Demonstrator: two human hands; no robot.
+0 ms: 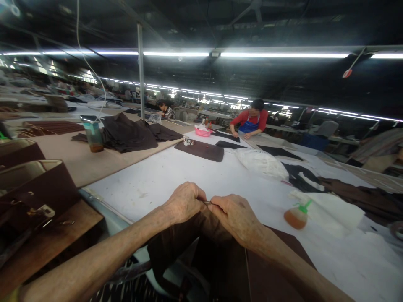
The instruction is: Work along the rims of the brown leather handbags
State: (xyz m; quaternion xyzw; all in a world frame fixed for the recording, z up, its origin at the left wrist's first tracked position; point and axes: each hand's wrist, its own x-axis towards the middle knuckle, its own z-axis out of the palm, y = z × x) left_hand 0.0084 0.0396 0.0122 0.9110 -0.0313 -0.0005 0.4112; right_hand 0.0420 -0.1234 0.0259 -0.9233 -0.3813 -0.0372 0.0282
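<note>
At the white table's near side, the dark brown piece is hanging, seemingly light and pliable; its top edge is likely offering the surest hold. The left hand and right hand are pinching there, a thin strip showing between them.

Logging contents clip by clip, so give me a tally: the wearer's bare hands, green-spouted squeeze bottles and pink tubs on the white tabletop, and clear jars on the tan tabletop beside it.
Bare hands: 2 (left hand, right hand)
Green-spouted squeeze bottle: 1
Pink tub: 1
Clear jar: 1
Total: 5
</note>
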